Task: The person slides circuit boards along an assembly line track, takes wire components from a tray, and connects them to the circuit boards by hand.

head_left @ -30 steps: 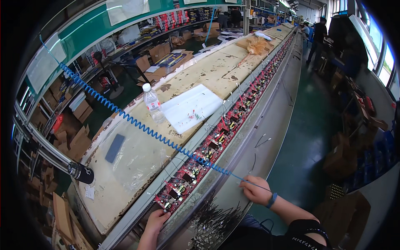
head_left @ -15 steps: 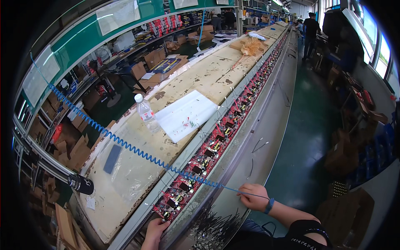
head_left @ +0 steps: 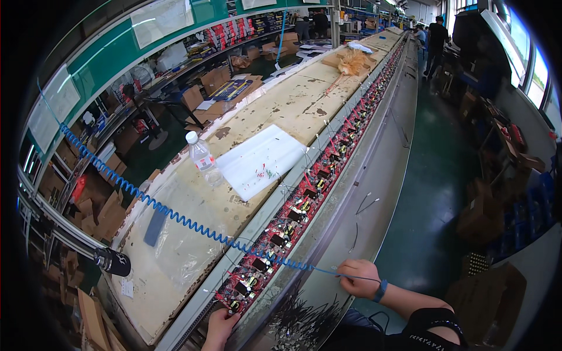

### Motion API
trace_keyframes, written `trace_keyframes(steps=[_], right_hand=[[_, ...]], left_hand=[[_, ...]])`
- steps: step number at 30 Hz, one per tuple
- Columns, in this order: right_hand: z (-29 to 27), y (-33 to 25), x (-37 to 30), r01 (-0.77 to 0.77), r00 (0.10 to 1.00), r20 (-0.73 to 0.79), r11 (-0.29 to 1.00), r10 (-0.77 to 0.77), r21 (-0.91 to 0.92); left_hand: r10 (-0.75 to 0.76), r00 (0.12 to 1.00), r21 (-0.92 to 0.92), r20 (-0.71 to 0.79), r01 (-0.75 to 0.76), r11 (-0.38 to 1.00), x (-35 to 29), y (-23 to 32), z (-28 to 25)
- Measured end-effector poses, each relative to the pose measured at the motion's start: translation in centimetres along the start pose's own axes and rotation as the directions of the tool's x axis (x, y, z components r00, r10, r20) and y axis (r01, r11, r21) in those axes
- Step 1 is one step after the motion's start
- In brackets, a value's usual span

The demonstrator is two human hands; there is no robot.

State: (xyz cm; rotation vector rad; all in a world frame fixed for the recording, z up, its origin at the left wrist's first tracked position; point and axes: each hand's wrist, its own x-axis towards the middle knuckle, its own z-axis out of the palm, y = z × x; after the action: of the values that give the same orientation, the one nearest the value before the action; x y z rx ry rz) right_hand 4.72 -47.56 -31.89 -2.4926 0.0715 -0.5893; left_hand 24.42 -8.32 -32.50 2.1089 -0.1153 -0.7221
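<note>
Right hand sits low, right of centre, fingers clenched on the end of the blue coiled cord, which stretches up to the upper left. Compared with half a second ago, that hand holds about the same spot and grip. Left hand at the bottom edge rests at the near end of the row of red circuit boards; whether its fingers grasp anything, I cannot tell. On the bench, the bottle and white sheet lie unchanged.
</note>
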Motion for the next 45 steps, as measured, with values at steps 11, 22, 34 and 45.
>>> trace_keyframes(steps=[11, 22, 34, 45], right_hand=[[0.4, -0.1, 0.0, 0.011, 1.000, -0.026, 1.000, -0.011, -0.015], [0.0, -0.3, 0.2, 0.003, 1.000, -0.027, 1.000, -0.003, 0.004], [0.4, -0.5, 0.0, -0.056, 0.998, -0.026, 0.998, 0.057, 0.039], [0.3, -0.4, -0.2, -0.101, 0.990, 0.092, 0.993, 0.106, -0.058]], left_hand=[[0.105, 0.994, 0.191, -0.020, -0.099, 0.977, 2.5, 0.3, 2.0], [0.217, 0.976, 0.264, 0.034, -0.218, 0.940, 8.6, 5.4, 8.4], [0.281, 0.957, 0.221, 0.074, -0.291, 0.931, 17.0, 17.8, 19.5], [0.328, 0.945, 0.276, 0.021, -0.320, 0.906, 21.1, 23.7, 26.8]])
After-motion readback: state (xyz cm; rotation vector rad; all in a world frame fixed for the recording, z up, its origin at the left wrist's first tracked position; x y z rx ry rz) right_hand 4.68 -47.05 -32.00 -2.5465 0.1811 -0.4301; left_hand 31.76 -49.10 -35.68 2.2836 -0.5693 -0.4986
